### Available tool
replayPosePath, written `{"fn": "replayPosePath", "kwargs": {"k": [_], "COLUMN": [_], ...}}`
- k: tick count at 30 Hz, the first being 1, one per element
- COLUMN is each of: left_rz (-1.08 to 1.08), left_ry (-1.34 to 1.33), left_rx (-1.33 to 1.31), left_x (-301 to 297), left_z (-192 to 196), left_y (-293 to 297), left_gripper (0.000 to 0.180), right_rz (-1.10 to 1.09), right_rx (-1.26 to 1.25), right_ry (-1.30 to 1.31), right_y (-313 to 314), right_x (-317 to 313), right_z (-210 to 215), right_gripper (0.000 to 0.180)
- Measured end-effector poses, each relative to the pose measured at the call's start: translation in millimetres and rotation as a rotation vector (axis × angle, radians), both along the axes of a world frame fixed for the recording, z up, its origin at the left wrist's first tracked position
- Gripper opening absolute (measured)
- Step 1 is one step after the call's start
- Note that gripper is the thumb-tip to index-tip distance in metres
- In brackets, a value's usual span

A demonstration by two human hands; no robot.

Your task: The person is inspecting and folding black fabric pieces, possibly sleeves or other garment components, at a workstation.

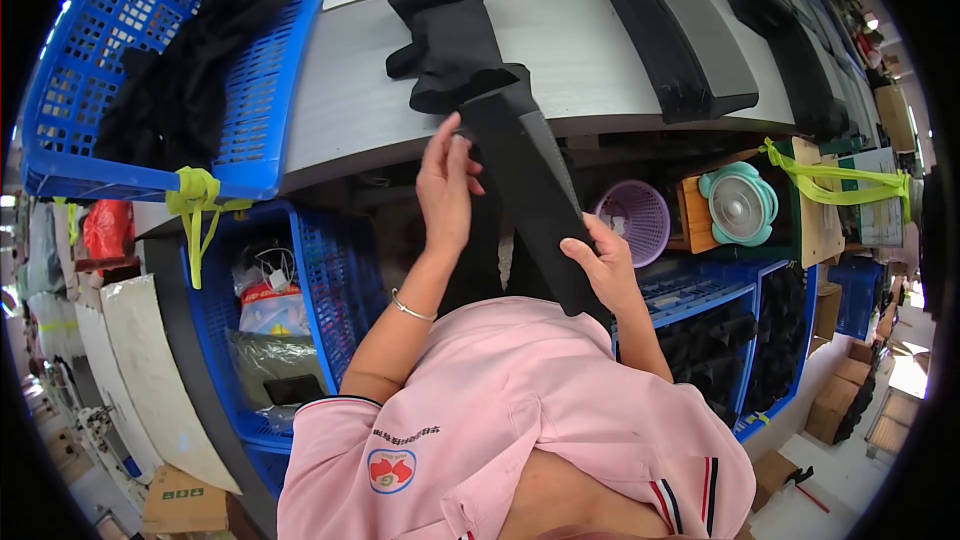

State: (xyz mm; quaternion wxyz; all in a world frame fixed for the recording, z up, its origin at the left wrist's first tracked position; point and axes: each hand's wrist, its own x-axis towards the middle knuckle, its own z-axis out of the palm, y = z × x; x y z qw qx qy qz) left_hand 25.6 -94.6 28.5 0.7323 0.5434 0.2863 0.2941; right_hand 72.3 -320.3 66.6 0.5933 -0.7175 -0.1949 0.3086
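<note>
A long black fabric piece (525,185) slants from the table's front edge down toward my lap, and one edge shows a grey dotted strip. My right hand (610,265) grips its lower right side, thumb on top and the fingers behind it. At the upper left edge of the piece, my left hand (447,185) is raised with its fingers apart; whether a fingertip touches the cloth I cannot tell. Just beyond, a crumpled pile of black fabric (455,35) lies on the grey table (560,40), overlapping the far end of the piece.
A blue basket (255,130) with black cloth stands left on the table. Stacks of black pieces (690,40) lie to the right. Below the table are a blue crate (345,270) of bags, a purple basket (637,220), a small teal fan (738,202) and a blue crate (745,340) with black pieces.
</note>
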Motion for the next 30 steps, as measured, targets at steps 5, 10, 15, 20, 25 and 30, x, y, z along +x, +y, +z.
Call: {"fn": "replayPosePath", "kwargs": {"k": [5,10,15,20,25,30], "left_rz": [0.165,0.275,0.213,-0.029,-0.227,-0.555], "left_ry": [0.054,0.062,0.243,0.184,0.003,-0.141], "left_rx": [0.101,0.187,0.692,0.832,0.903,0.876], "left_x": [25.4,33.6,22.9,20.4,22.8,8.1], "left_z": [-25.0,-24.4,-2.5,29.8,54.9,68.7], "left_y": [40.4,54.7,57.3,51.7,39.1,22.4], "left_gripper": [0.036,0.017,0.044,0.064,0.064,0.066], "right_rz": [0.121,0.004,0.054,0.167,0.095,0.088], "right_rx": [-0.039,-0.122,-0.463,-0.552,-0.535,-0.336], "right_ry": [-0.104,-0.429,-0.846,-1.239,-1.349,-1.228], "right_y": [21.9,48.1,66.0,94.0,122.7,124.5], "right_x": [14.4,21.8,13.2,12.3,25.0,42.0], "right_z": [-7.5,-9.0,1.3,5.4,1.1,-16.4], "right_gripper": [0.040,0.050,0.056,0.072,0.064,0.006]}}
